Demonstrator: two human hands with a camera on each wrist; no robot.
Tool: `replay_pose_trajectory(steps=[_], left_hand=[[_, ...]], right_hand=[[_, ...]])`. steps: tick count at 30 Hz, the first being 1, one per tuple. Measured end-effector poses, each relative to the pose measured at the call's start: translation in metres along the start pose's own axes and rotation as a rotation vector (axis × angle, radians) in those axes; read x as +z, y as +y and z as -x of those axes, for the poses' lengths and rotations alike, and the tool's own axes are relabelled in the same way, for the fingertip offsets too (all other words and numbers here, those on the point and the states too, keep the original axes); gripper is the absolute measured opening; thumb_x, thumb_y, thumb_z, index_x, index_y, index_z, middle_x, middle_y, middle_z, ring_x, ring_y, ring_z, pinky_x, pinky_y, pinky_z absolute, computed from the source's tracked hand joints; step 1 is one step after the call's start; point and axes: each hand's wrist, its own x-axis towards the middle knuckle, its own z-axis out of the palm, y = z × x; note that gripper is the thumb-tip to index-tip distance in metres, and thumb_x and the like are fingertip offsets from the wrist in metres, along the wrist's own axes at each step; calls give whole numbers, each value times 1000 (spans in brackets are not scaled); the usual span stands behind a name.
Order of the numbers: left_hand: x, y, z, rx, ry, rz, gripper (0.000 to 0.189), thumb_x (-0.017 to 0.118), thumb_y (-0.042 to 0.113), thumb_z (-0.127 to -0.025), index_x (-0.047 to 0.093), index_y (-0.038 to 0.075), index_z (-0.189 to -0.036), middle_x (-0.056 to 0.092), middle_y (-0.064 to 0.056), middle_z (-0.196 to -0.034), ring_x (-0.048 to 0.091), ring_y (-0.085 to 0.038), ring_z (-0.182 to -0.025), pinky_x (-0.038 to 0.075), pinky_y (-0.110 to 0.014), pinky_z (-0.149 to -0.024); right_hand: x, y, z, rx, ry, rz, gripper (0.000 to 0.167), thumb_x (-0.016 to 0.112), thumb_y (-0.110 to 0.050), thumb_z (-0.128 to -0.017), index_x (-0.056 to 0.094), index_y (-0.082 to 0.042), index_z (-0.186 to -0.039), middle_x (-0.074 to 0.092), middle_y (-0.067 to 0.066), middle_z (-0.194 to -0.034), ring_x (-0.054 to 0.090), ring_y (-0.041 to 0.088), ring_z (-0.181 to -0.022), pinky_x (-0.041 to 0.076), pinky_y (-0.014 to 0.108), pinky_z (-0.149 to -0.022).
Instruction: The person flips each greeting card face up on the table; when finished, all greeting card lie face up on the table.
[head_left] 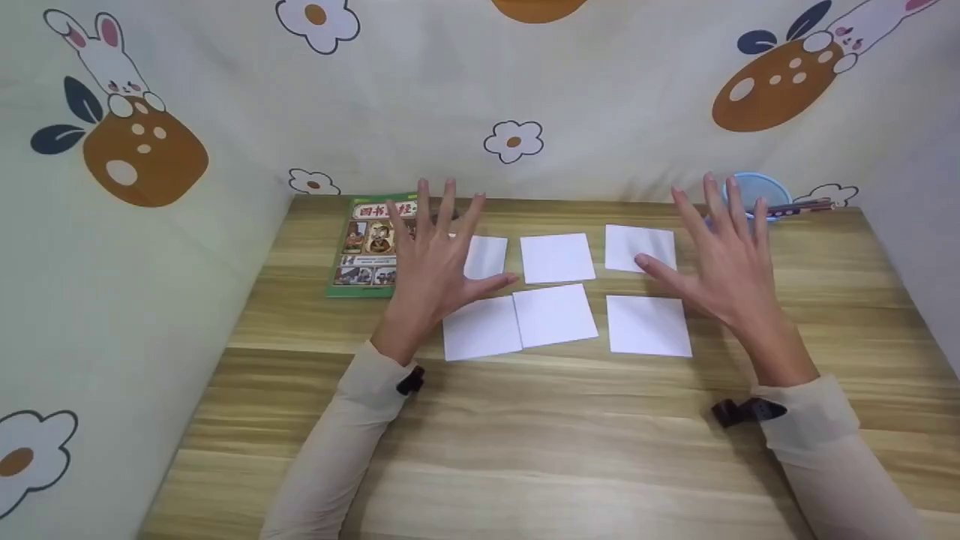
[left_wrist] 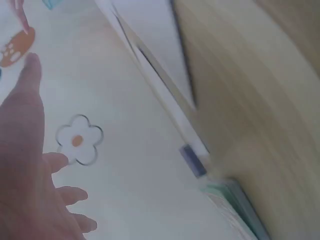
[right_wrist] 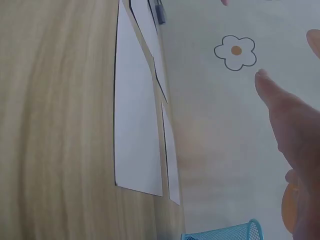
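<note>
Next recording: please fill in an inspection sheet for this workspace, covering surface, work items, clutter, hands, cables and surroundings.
Surface: wood-grain table, streaked light and dark.
Work items: six white cards in two rows of three; the near row's left and middle cards touch, its right one lies apart.
Clutter: green-edged illustrated book, partly hidden; small dark block, identity unclear; blue mesh cup with pencils beside or in it, cannot tell which.
Hands: left hand and right hand raised, fingers spread, holding nothing.
Cables: nothing seen.
Surroundings: pale backdrop printed with flowers and rabbits.
</note>
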Motion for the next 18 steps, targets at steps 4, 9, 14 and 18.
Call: replay_pose_trajectory(steps=[4,9,14,18], left_hand=[[-9,27,4,129,29,83,100,61,80,-95,34,21,-171,28,-15,-179,25,-41,-166,17,-67,-135],[-16,74,7,299,-85,246,83,66,66,-101,48,13,-163,50,-10,-168,50,-32,-153,43,-52,-127],[-10,128,0,456,-249,261,84,70,67,-98,53,13,-159,59,-4,-160,55,-22,-147,52,-43,-119],[-3,156,-6,497,-404,243,92,75,66,-94,45,15,-165,54,-3,-164,50,-22,-151,47,-41,-124]], right_hand=[[0,-3,11,-107,18,-116,81,78,-52,-96,47,-22,-165,39,18,-174,30,43,-163,20,70,-132],[6,-6,18,-149,-174,-241,52,86,-33,-95,69,-8,-138,68,17,-137,59,39,-131,49,63,-110],[11,-4,24,-110,-418,-260,71,93,-52,-83,69,-7,-133,67,14,-131,57,33,-125,47,55,-110],[16,-3,26,-92,-493,-252,85,96,-59,-74,66,-7,-133,64,12,-132,54,30,-122,45,51,-106]])
